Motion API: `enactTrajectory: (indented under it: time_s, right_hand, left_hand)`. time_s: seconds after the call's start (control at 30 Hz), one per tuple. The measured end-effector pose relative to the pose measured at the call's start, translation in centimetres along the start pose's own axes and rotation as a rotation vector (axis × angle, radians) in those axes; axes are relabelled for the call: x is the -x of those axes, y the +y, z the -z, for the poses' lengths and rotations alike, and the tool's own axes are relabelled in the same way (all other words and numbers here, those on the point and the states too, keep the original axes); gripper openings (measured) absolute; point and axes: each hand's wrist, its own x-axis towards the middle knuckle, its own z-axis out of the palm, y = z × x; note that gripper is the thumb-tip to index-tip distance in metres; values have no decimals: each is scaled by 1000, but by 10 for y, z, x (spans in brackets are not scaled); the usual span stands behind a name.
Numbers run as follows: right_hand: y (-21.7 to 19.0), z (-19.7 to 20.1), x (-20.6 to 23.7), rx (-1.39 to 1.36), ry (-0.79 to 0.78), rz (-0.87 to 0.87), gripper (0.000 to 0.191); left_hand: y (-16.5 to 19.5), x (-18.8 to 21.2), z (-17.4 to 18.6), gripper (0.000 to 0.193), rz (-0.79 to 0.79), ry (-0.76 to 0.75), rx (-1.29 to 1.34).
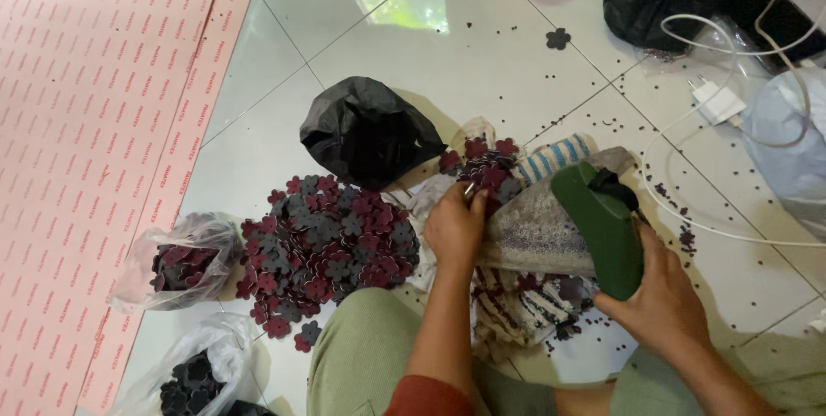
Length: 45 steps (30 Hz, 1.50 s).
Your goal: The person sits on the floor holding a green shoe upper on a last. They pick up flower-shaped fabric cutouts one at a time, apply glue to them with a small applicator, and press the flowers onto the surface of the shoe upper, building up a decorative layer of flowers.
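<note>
In the head view, a small metal tool (pixel 470 191) is pinched by the fingers of the left hand (pixel 454 228) against a stack of maroon flower shapes (pixel 483 166). A dark green block (pixel 602 227) is grasped by the right hand (pixel 658 300), above a grey cloth (pixel 538 227) on the floor (pixel 482 46). A pile of flower shapes (pixel 327 244) lies beside the left hand.

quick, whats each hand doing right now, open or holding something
Left hand: closed, pinching something small and metallic among the flower cutouts; what it is cannot be told.
Right hand: closed around a dark green tool.
</note>
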Motion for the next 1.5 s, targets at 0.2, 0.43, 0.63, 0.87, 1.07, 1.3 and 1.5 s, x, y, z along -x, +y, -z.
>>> enactTrajectory:
  time_s: [0.2, 0.43, 0.63, 0.87, 1.07, 1.3, 1.5]
  right_hand:
    - [-1, 1, 0, 2, 0, 10, 133]
    - [-2, 0, -2, 14, -12, 17, 130]
    - [-1, -2, 1, -5, 42, 75, 128]
    - [-4, 0, 0, -5, 6, 66, 130]
    - [-5, 1, 2, -4, 14, 70, 129]
    - [-8, 2, -1, 84, -124, -83, 135]
    - [-9, 4, 2, 45, -28, 25, 132]
  left_hand:
    - [3, 4, 26, 32, 158, 46, 21]
    - [21, 17, 47, 35, 75, -514, 222]
    - [26, 34, 31, 37, -69, -434, -20]
    - [-3, 19, 9, 28, -7, -333, 841]
    - [-17, 29, -28, 25, 35, -496, 1300]
    - [-22, 33, -41, 17, 54, -470, 1386]
    - [-25, 37, -47, 14, -15, -504, 1358]
